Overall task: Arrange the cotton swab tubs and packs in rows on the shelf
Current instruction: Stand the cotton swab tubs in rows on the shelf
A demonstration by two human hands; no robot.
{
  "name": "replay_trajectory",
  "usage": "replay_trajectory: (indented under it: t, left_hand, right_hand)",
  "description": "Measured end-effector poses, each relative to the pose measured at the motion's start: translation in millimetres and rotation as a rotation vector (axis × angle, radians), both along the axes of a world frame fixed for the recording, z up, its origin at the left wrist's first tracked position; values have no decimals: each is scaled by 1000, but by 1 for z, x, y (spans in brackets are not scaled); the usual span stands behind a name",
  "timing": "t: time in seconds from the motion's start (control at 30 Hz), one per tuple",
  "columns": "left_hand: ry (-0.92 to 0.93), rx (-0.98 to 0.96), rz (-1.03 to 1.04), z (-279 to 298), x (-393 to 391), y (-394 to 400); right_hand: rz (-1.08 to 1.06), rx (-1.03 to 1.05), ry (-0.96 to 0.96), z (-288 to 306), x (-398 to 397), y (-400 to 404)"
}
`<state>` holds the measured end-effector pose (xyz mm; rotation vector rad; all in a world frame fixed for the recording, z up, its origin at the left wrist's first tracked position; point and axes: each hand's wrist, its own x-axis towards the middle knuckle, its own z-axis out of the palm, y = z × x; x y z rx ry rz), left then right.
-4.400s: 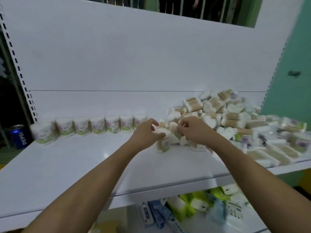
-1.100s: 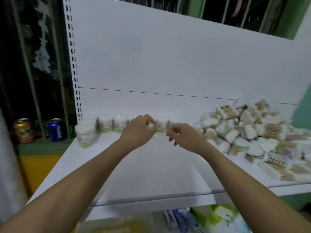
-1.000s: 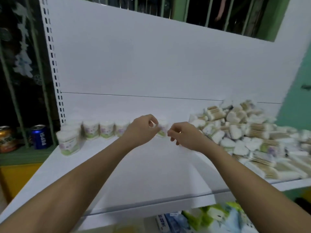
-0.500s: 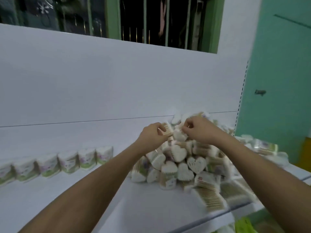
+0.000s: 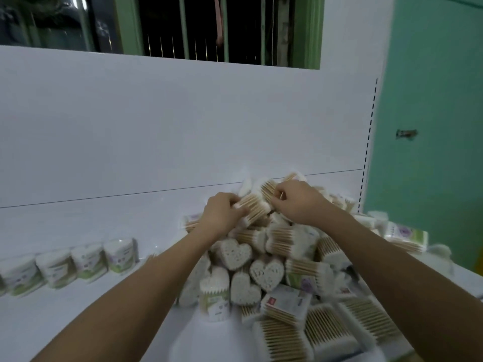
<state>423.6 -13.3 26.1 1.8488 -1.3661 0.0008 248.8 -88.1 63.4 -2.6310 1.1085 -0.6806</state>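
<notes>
The left hand [image 5: 226, 214] gripped a tub of swabs [image 5: 252, 207] at the top of the heap [image 5: 274, 262]; the right hand [image 5: 295, 202] curled onto another there, apparently pinching it, though blur hid the fingers. A second earlier both hands were at the row of tubs [image 5: 78, 263] left of the heap, so the last tubs seem placed and fresh ones were being fetched along the shelf [image 5: 78, 322].

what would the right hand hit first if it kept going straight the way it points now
Probably the cotton swab pack at the top of the pile, which the right hand already touches. Beyond it stands the shelf's white back panel; depth is hard to judge.
</notes>
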Motion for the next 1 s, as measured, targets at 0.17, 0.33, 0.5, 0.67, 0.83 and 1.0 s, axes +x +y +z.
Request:
replay_trajectory:
  t: [0.17,0.33,0.5,0.67,0.83,1.0]
  left_hand:
    - [-19,-332,-35,2,4,22]
    - [-220,-510,-52,3,21,61]
    - [-414,-534,65,0,43,98]
    - [-407,-475,66,-7,75,139]
    - [-110,-324,33,-7,101,189]
    - [-119,-139,61,-11,134,245]
  right_hand:
    - [71,282,-378,0,9,11]
    - [215,791,-667,3,40,35]
    - [364,899,-683,10,74,65]
    - [493,982,-694,8,104,94]
    - [537,816,-481,4,136,128]
    - [654,643,-223,-6,175,164]
